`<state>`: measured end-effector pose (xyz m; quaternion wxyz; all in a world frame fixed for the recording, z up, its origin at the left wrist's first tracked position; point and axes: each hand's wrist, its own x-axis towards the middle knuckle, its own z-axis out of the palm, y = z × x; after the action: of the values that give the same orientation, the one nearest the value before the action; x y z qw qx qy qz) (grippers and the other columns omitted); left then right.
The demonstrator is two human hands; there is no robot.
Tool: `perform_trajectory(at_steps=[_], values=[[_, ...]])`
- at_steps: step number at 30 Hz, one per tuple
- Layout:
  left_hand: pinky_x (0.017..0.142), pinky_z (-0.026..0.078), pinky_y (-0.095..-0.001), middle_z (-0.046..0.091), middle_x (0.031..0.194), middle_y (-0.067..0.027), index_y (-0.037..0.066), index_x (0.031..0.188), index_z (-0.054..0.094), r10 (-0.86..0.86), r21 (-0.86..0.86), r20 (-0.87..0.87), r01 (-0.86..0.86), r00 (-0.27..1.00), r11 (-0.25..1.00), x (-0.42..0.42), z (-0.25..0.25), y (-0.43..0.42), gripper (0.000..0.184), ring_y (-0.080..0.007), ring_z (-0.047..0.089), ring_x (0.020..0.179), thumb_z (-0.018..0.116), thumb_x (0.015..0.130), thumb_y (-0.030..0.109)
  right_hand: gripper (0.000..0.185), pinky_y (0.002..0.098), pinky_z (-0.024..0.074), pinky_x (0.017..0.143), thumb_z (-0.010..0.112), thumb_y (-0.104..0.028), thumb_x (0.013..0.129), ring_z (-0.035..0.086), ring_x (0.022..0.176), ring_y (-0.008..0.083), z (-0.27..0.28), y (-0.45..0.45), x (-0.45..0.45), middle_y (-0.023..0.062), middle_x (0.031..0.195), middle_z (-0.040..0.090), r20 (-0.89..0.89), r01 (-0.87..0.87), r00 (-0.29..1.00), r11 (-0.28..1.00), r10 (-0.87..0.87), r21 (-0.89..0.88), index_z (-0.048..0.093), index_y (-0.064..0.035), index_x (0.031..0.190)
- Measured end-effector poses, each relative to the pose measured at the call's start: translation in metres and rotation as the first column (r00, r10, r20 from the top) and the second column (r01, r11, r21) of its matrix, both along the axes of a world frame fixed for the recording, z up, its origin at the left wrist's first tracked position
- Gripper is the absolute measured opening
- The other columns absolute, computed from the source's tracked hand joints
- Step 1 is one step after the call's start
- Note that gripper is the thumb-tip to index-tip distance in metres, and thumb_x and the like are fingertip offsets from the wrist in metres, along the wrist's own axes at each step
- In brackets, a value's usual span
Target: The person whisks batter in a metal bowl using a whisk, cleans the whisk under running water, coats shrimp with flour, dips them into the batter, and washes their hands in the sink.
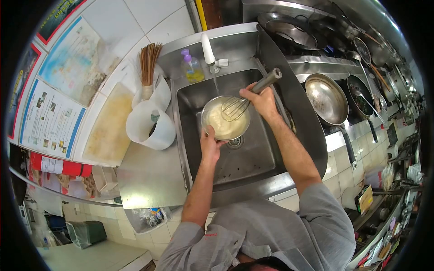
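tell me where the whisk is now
In the head view, the whisk is right of centre, gripped in the right hand, its wire end at the metal bowl.

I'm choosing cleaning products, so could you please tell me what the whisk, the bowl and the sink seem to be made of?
Whisk: metal, probably stainless steel, with shiny wires and grey handle. Bowl: apparently polished metal, judging by its bright rim. Sink: likely satin stainless steel, from its soft grey sheen.
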<state>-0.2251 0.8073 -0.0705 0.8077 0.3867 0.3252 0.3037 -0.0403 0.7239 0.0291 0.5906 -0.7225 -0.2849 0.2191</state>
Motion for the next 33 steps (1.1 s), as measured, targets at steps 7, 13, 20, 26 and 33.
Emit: perform_trajectory(at_steps=[7,13,20,26,33], values=[[0.055,0.055,-0.0321,0.057,0.110,-0.0108,0.009,0.126,0.039,-0.004,-0.020,0.020,0.005,1.000,1.000,0.006,0.005,0.010,0.037,-0.0210,0.063,0.084,0.042,0.096,0.031,0.027,0.0294,0.0486,0.071,0.077,-0.019,0.071,0.060,0.082,0.0159,-0.003,0.020,-0.039,0.0063,0.089,0.063,0.253,-0.092,0.965,0.990,0.061,0.110,0.065,-0.0043,0.089],[0.056,0.055,-0.0323,0.057,0.110,-0.0104,0.009,0.127,0.038,0.051,-0.010,-0.012,-0.051,0.999,0.999,0.004,0.011,0.020,0.037,-0.0215,0.063,0.085,0.042,0.097,0.031,0.026,0.0284,0.0474,0.066,0.078,-0.018,0.071,0.059,0.075,0.0124,-0.004,0.016,-0.036,0.0055,0.076,0.063,0.162,-0.198,0.970,0.977,0.183,0.079,0.063,-0.0010,0.084],[0.054,0.055,-0.0318,0.056,0.110,-0.0131,0.009,0.129,0.036,0.059,0.004,0.025,-0.059,0.998,0.998,0.015,0.007,0.015,0.040,-0.0242,0.063,0.084,0.043,0.096,0.031,0.025,0.0274,0.0472,0.059,0.077,-0.017,0.070,0.059,0.065,0.0130,0.020,0.031,-0.016,0.0061,0.072,0.063,0.407,-0.326,0.883,0.929,0.233,0.175,0.063,0.0000,0.084],[0.057,0.054,-0.0318,0.057,0.110,-0.0102,0.011,0.127,0.038,0.052,0.047,0.003,-0.053,0.999,0.998,0.015,0.021,0.025,0.039,-0.0219,0.062,0.086,0.044,0.096,0.033,0.032,0.0317,0.0480,0.059,0.074,-0.026,0.073,0.063,0.065,0.0163,0.026,0.023,-0.017,0.0127,0.072,0.066,0.451,0.076,0.892,0.975,0.026,-0.207,0.066,0.0027,0.083],[0.053,0.053,-0.0315,0.058,0.108,-0.0101,0.009,0.127,0.038,-0.014,0.040,0.005,0.014,1.000,0.999,0.020,0.011,0.008,0.040,-0.0215,0.063,0.080,0.043,0.096,0.033,0.023,0.0266,0.0440,0.053,0.074,-0.020,0.074,0.054,0.057,0.0103,0.007,0.030,-0.015,0.0037,0.068,0.062,0.079,0.237,0.960,0.931,-0.268,0.277,0.063,-0.0005,0.081]])
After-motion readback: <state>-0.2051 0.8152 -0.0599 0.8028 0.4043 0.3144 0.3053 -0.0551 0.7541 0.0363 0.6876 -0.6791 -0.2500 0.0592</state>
